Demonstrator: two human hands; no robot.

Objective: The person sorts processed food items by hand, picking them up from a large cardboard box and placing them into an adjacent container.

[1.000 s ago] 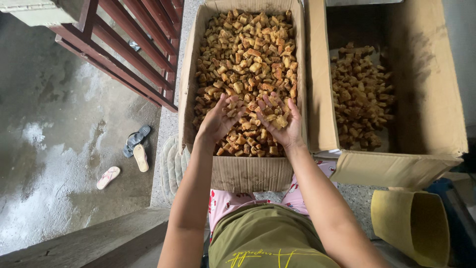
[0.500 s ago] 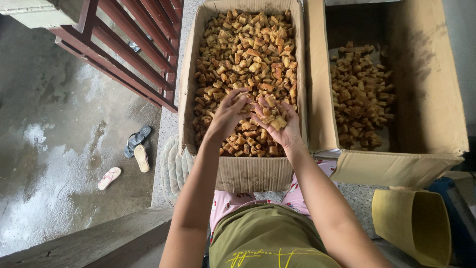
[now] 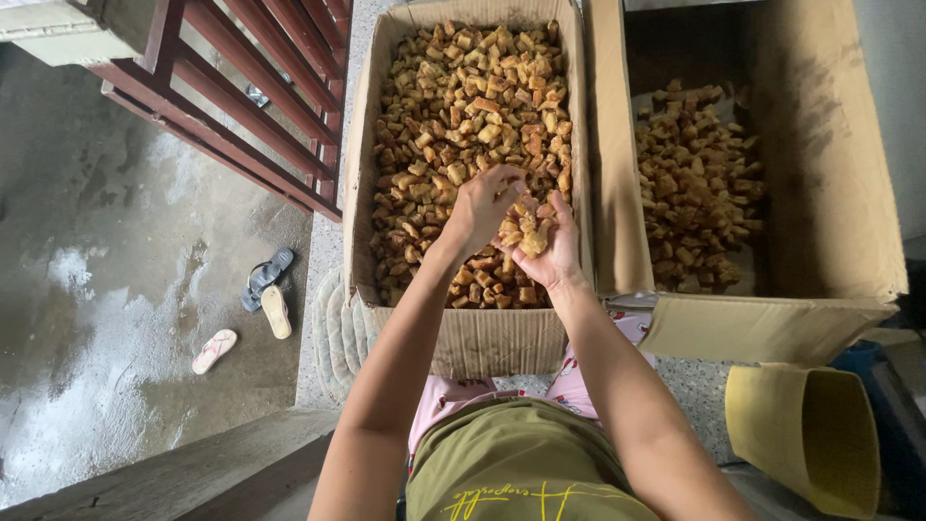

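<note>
A tall cardboard box (image 3: 463,333) in front of me is filled with golden-brown fried snack chunks (image 3: 453,106). My right hand (image 3: 545,251) is cupped palm up over the box's near right part, holding a small heap of chunks. My left hand (image 3: 480,205) reaches across from the left, its fingertips pinching at the chunks in the right palm. A second, larger cardboard box (image 3: 830,193) on the right holds a lower layer of the same chunks (image 3: 694,193).
A dark red wooden railing (image 3: 241,106) runs along the upper left. Below it lies a wet concrete floor (image 3: 87,289) with several sandals (image 3: 265,289). A yellow plastic scoop-like container (image 3: 810,434) sits at the lower right.
Both hands were spread flat on the chunks a second ago. They have since lifted and come together, the right hand cupping a handful and the left hand picking at it.
</note>
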